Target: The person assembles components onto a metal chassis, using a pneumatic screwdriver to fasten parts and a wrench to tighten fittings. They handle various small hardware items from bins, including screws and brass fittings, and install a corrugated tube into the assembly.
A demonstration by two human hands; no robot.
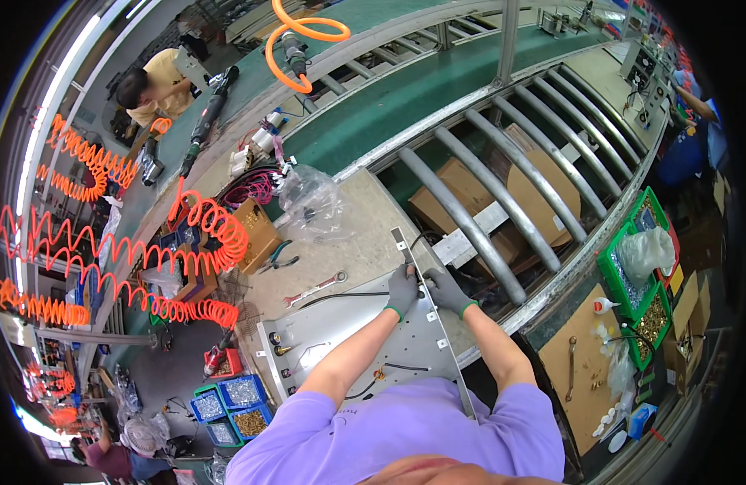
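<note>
A metal panel (413, 341) lies on the bench (371, 212), left of the rollers (462, 226), its right flange between left hand (403, 291) and right hand (447, 293), fingers curled, exact grip hidden. Fittings (281, 351) appear mounted; trailing cable (348, 294) suggests unfinished wiring.

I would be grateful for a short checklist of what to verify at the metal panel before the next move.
1. Gloves on: ok. The left hand and right hand both wear grey gloves.
2. Hands at the raised edge: ok. They are on opposite sides of the strip along the metal panel.
3. Secure grip: cannot tell. The fingers are too small and partly hidden to judge.
4. Wrench off the panel: ok. It lies on the worktop beside it.
5. Pliers off the panel: ok. They are beyond the wrench.
6. Panel face free of cables: not ok. A black cable lies across its near part.
</note>
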